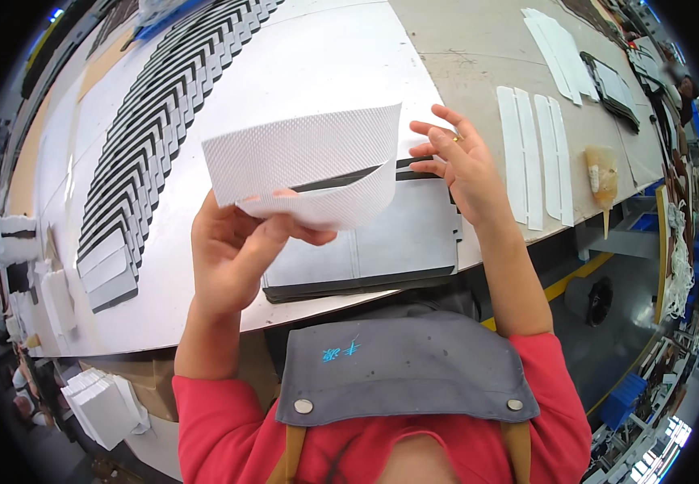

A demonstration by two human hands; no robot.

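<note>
In front of me, my left hand (240, 250) grips a white, finely textured sheet (301, 149) by its near lower edge. The sheet curves round on itself, and its right end bends back toward me, leaving a gap in the middle. My right hand (470, 173) is raised to the right of the sheet, apart from it, with fingers spread and nothing in them. Under both hands lies a stack of flat panels (406, 234) with pale grey faces and black edges, at the table's near edge. The sheet and my hands hide part of the stack.
A long row of overlapping black-and-white pieces (152, 129) runs across the table (309, 56) on the left. On the right lie pale strips (519, 157), more white pieces (559, 52) and a nozzled bottle with amber contents (602, 176). White stacked blocks (103, 407) stand below at left.
</note>
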